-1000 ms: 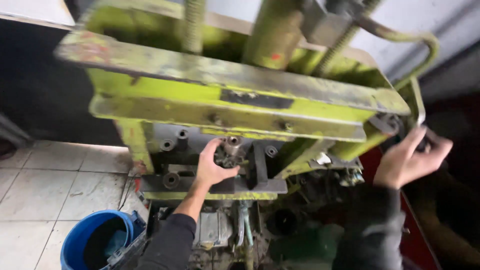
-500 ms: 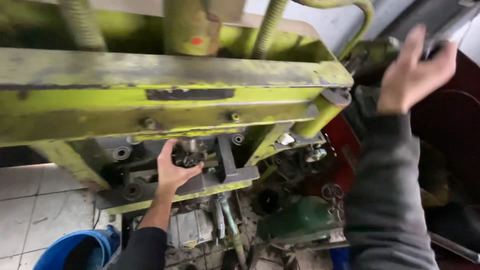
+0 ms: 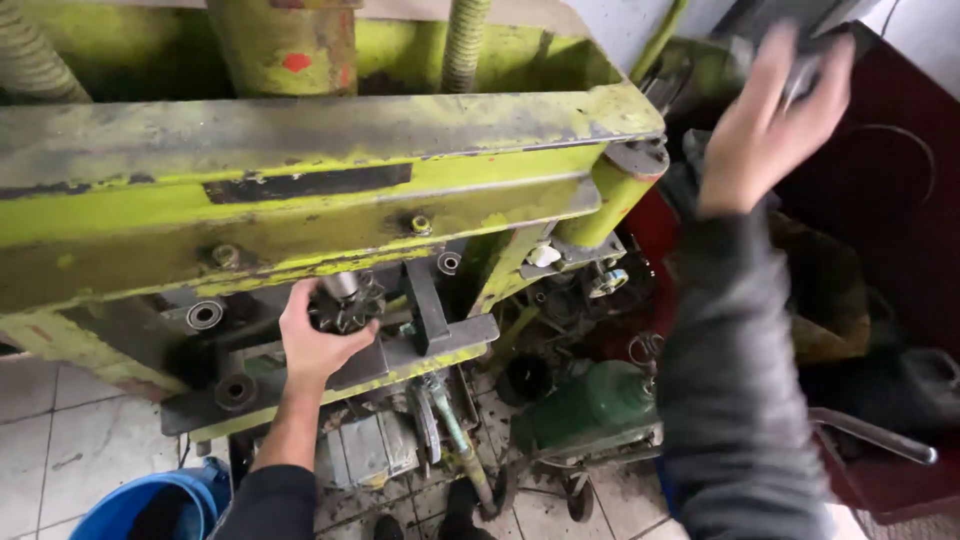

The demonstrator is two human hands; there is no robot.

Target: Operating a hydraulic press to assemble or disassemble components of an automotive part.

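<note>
A worn yellow-green hydraulic press (image 3: 330, 190) fills the view. Under its crossbeam, a dark toothed gear part (image 3: 348, 300) sits on the press bed (image 3: 440, 345). My left hand (image 3: 318, 338) is closed around that gear part from below left. My right hand (image 3: 765, 115) is raised at the upper right, beyond the press frame, its fingers wrapped on a grey metal lever (image 3: 815, 45); motion blur hides the exact grip.
A blue bucket (image 3: 150, 505) stands on the tiled floor at the lower left. Below the bed are an electric motor (image 3: 365, 450) and a green pump unit (image 3: 590, 405). A dark red cabinet (image 3: 890, 190) stands on the right, with a metal bar (image 3: 875, 435) sticking out.
The view has closed in and shifted left across the press. My right hand has risen higher up the lever at the right. My left hand stays on the gear part.
</note>
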